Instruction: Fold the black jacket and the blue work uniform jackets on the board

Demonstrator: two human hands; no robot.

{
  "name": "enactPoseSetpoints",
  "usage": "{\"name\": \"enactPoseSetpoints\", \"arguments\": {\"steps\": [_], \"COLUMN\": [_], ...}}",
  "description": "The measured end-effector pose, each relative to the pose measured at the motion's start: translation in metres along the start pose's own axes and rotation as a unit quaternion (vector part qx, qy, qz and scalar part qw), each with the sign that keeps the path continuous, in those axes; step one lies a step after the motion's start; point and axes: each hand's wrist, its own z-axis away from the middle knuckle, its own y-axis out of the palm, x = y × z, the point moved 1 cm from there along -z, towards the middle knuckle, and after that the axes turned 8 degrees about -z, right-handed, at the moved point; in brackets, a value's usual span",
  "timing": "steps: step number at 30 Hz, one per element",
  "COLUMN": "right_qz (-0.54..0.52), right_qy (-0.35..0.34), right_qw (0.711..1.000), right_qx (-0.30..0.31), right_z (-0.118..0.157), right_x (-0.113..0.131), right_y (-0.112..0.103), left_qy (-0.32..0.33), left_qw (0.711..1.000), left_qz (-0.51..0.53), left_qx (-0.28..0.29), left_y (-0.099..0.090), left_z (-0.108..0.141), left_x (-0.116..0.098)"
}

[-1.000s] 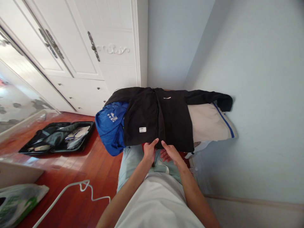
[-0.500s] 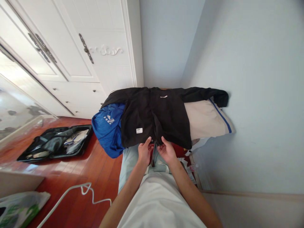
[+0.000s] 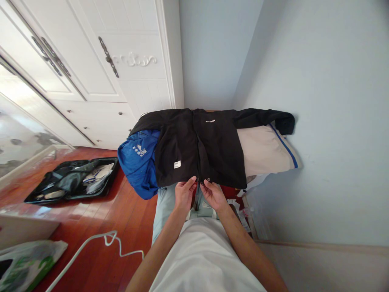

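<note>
Round fastener newly showed above your right fingers; these and left fingers pinched black jacket by front edges, seemingly better aligned. Jacket lay over blue garment, beige garment.

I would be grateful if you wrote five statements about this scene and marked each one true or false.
1. The left hand and right hand both hold the jacket at its lower edge. True.
2. The jacket is white. False; it is black.
3. A white label is on the jacket. True.
4. The suitcase is closed. False; the suitcase lies open.
5. A white cord shows at the picture's lower left. True.
</note>
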Motion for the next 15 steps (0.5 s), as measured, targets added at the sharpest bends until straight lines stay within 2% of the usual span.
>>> {"name": "enactPoseSetpoints", "arguments": {"steps": [4,8,15], "right_qz": [-0.003,-0.015,-0.005], "right_qy": [0.022,0.061,0.037], "right_qw": [1.000,0.998,0.999], "right_qx": [0.016,0.029,0.009], "right_z": [0.0080,0.0101,0.0075], "right_x": [0.0018,0.0014,-0.0009], "right_y": [0.0074,0.0099,0.0088], "left_qy": [0.013,0.018,0.024], "left_qw": [1.000,1.000,0.999], "left_qz": [0.000,-0.019,-0.019], "left_qx": [0.006,-0.011,-0.022], "left_y": [-0.0011,-0.0059,-0.0073], "left_z": [0.0002,-0.0006,-0.0020], "left_x": [-0.0003,0.0012,0.0021]}}
